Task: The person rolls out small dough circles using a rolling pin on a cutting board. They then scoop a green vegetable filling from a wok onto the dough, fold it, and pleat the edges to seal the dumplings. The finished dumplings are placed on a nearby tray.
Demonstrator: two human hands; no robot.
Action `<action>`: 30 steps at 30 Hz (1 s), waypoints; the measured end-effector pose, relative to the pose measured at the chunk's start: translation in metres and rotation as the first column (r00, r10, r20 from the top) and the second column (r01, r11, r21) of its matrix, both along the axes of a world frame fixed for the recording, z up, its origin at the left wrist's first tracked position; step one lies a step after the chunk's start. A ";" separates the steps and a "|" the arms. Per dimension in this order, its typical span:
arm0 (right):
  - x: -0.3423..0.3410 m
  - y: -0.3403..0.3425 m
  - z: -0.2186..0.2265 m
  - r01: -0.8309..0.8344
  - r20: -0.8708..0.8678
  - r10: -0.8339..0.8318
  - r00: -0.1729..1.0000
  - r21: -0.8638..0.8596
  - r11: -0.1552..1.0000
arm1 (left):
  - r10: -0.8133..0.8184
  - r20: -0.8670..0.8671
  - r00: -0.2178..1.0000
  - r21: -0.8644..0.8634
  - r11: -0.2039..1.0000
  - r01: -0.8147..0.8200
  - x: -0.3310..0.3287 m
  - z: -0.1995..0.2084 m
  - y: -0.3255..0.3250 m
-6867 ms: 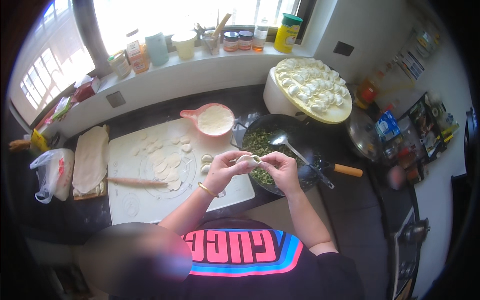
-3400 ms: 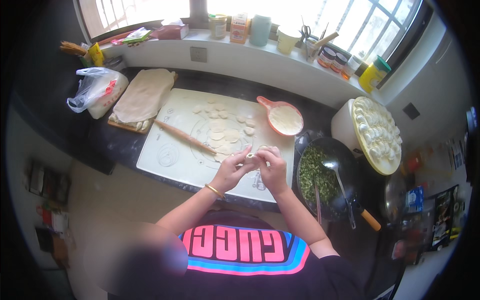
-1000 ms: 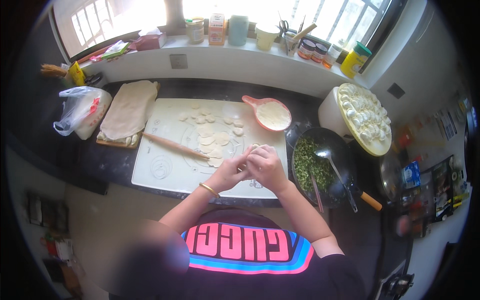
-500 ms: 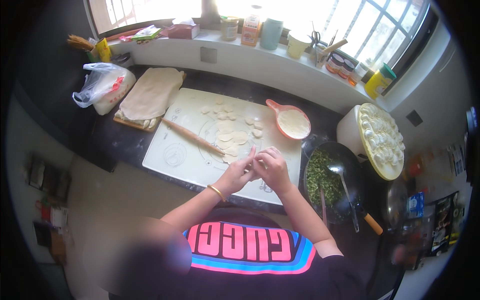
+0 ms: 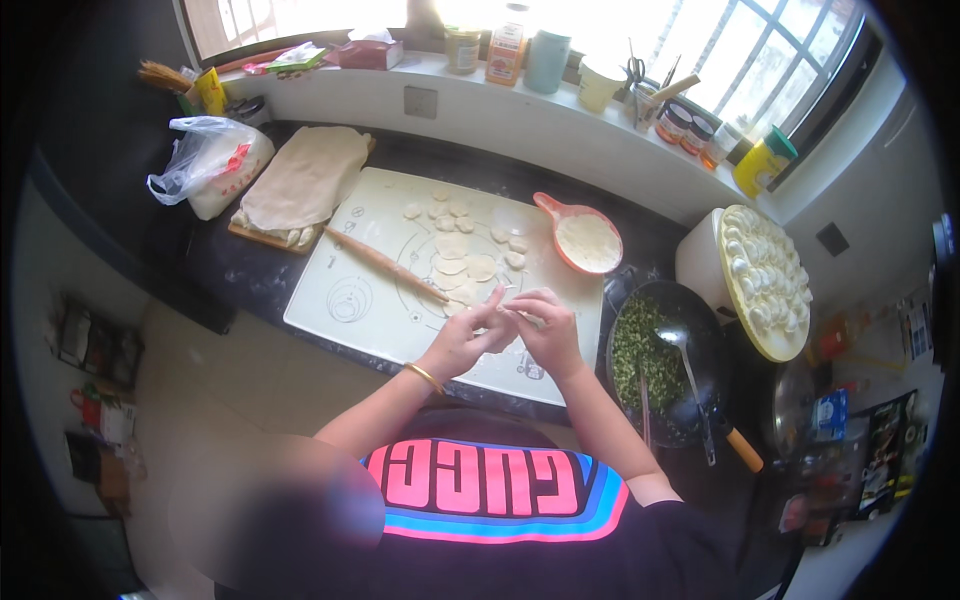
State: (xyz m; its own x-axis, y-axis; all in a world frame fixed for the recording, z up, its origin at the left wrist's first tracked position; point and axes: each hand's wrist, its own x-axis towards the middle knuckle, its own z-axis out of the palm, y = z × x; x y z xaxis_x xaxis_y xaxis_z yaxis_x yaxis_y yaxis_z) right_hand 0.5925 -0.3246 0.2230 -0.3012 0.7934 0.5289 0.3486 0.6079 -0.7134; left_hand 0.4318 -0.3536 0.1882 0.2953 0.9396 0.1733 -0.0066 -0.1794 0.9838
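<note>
Above the near side of the white mat (image 5: 385, 332), the left hand (image 5: 470, 336) and right hand (image 5: 549, 334) pinch a mostly hidden piece of dough (image 5: 507, 310) between their fingertips, which might tear or gape if squeezed unevenly.

Tissue box (image 5: 366, 54), yellow canister (image 5: 763, 166) on windowsill (image 5: 425, 66)
</note>
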 end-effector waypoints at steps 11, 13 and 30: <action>0.011 -0.001 -0.003 0.023 0.005 -0.023 1.000 -0.008 1.000 | -0.013 0.005 1.000 -0.052 0.999 0.014 0.015 0.007 0.000; 0.018 -0.002 0.001 0.031 -0.006 -0.033 0.999 -0.177 0.984 | 0.003 -0.022 1.000 -0.033 0.999 -0.003 0.015 0.007 -0.001; 0.005 -0.005 -0.001 0.054 0.044 -0.062 0.997 0.168 0.984 | 0.059 0.116 0.991 -0.035 0.998 -0.055 0.022 -0.008 -0.006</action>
State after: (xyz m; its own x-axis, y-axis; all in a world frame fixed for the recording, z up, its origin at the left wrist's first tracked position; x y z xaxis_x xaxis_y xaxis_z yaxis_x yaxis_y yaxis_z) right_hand 0.5973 -0.3298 0.2215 -0.2861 0.7125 0.6407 0.4190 0.6944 -0.5851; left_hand 0.4539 -0.3599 0.1800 0.2204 0.9599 0.1731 -0.1130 -0.1512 0.9820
